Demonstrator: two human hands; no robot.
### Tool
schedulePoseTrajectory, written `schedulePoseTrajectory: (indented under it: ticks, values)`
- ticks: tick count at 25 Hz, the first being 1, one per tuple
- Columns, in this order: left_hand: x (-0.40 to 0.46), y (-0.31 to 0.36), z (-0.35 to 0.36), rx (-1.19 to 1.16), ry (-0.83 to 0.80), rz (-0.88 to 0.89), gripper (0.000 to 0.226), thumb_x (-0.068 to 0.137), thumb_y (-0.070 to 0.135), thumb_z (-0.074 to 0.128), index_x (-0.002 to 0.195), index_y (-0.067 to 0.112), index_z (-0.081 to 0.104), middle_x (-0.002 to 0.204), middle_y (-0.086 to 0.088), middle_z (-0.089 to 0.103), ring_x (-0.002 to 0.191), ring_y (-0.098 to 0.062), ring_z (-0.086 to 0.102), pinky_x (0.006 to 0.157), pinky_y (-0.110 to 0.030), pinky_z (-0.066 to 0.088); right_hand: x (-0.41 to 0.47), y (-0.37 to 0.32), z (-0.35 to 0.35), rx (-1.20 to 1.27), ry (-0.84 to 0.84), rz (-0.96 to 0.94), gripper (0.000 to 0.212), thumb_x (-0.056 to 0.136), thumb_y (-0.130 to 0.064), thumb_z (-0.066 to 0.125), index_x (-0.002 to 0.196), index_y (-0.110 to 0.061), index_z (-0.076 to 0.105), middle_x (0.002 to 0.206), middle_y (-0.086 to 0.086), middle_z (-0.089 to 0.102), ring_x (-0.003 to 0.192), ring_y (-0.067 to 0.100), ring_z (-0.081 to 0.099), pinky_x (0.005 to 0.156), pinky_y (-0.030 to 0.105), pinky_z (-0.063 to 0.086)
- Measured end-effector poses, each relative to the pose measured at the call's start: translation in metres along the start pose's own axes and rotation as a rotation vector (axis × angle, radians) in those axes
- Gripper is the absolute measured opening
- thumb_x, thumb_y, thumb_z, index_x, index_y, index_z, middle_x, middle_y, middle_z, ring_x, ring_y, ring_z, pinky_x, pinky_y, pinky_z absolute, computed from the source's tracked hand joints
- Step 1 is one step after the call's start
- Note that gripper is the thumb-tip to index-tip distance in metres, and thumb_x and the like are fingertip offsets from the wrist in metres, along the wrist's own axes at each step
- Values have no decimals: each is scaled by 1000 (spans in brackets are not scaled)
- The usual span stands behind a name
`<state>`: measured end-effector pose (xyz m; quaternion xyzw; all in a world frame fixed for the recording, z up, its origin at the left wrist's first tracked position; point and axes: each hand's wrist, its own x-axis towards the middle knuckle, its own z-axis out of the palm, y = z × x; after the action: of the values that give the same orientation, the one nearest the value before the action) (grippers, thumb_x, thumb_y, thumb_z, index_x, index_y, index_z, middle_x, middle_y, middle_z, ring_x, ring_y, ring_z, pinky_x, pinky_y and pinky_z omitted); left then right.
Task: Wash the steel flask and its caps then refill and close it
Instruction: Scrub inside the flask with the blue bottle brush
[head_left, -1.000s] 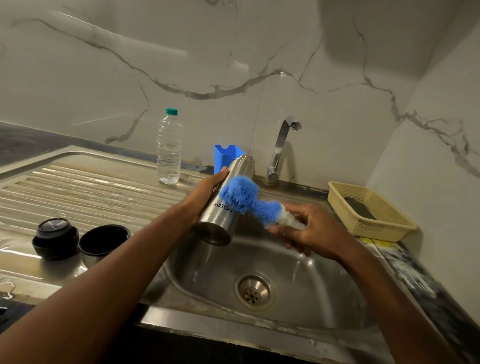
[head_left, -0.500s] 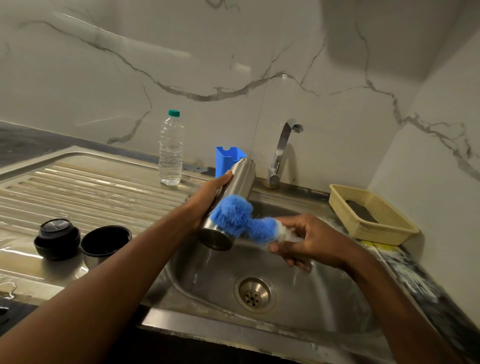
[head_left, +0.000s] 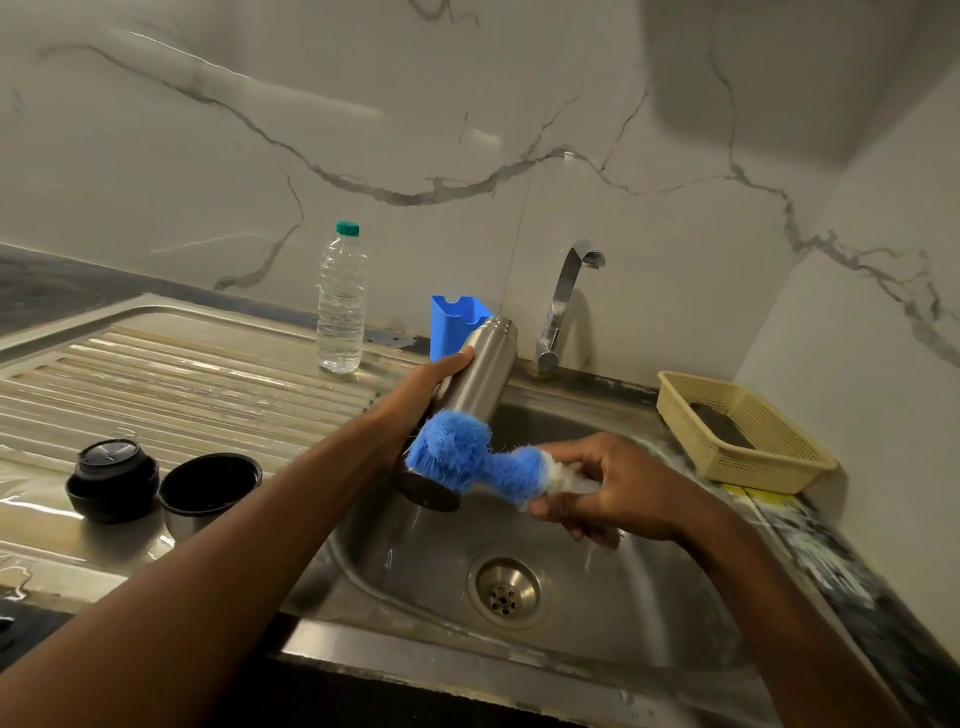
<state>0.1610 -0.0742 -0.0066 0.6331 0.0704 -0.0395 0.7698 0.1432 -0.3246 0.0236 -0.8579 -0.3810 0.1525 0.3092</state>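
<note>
Hands: left (head_left: 415, 395) grips flask (head_left: 480, 364), right (head_left: 613, 488) brush (head_left: 467, 457)

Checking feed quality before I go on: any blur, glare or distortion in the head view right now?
Head view: dim, warm light; wide-angle bending curves the sink's front edge; the right hand and blue brush look slightly motion-smeared; soft glare on the draining board; the steel flask stays readable.

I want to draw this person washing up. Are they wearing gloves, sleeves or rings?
No gloves and no sleeves show: both forearms are bare up to the picture's edge. The left hand and the right hand show no rings, watch or bracelet, though some fingers are hidden. Draw two plain bare arms.
</note>
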Motion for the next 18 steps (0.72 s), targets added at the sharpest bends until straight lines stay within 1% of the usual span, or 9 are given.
schedulePoseTrajectory:
  ticks: [2, 4, 5, 8, 9, 10, 13, 15, 18]
  values:
    - [-2, 1, 1, 13, -5, -12, 58, 92, 64, 58, 122, 14, 53, 107, -18, 70, 79, -25, 75, 65, -36, 60, 2, 4, 0, -71, 151, 27, 47, 91, -34, 74, 135, -37, 59, 70, -13, 70, 54, 4, 60, 51, 24, 54]
    - [-2, 2, 2, 48, -1, 0, 54, 94, 63, 55, 121, 17, 55, 101, -15, 72, 71, -22, 74, 58, -32, 59, 4, 8, -1, -118, 288, 47, 47, 89, -39, 75, 134, -39, 60, 74, -4, 72, 55, 8, 62, 52, 32, 58]
    - [-2, 2, 3, 57, -6, -1, 55, 94, 63, 54, 123, 16, 54, 100, -15, 72, 70, -22, 74, 58, -32, 59, 4, 8, -2, -99, 279, 44, 46, 89, -39, 75, 133, -41, 60, 74, -2, 72, 55, 9, 63, 51, 33, 58]
    - [-4, 1, 4, 37, -6, -4, 57, 95, 62, 54, 124, 13, 50, 105, -17, 68, 69, -20, 74, 59, -32, 59, 0, 1, -1, 4, 58, 10, 44, 91, -34, 74, 132, -41, 59, 69, -6, 69, 54, 5, 60, 51, 22, 51]
    - [-4, 1, 3, 35, -10, 1, 58, 95, 62, 55, 126, 13, 49, 107, -18, 67, 68, -20, 75, 59, -32, 59, -1, -1, 0, 2, 24, 6, 44, 91, -33, 74, 133, -39, 60, 68, -7, 69, 54, 4, 60, 51, 21, 50]
    - [-3, 1, 3, 34, -11, 2, 58, 95, 63, 55, 126, 14, 50, 107, -18, 67, 67, -19, 75, 58, -31, 59, 0, -1, 1, -20, 40, 11, 46, 91, -32, 74, 134, -37, 59, 67, -9, 69, 54, 3, 59, 51, 20, 50]
    - [-5, 3, 4, 29, 0, -26, 49, 95, 63, 54, 114, 18, 54, 98, -14, 71, 62, -18, 75, 53, -28, 58, 4, 4, 2, -124, 248, 71, 53, 90, -38, 74, 140, -37, 56, 66, -7, 68, 52, 3, 59, 50, 21, 51]
    - [-4, 3, 6, 25, 8, -21, 48, 95, 62, 54, 116, 19, 56, 95, -12, 72, 63, -17, 74, 53, -27, 58, 4, 6, 1, -137, 274, 75, 54, 89, -42, 74, 140, -38, 56, 67, -3, 69, 52, 4, 59, 51, 23, 53]
    - [-3, 3, 6, 8, 25, 17, 54, 97, 59, 54, 128, 15, 52, 103, -13, 68, 73, -19, 72, 54, -27, 58, 0, -1, 0, -25, 43, 34, 44, 90, -39, 73, 132, -42, 59, 69, -9, 69, 54, 5, 60, 52, 23, 53]
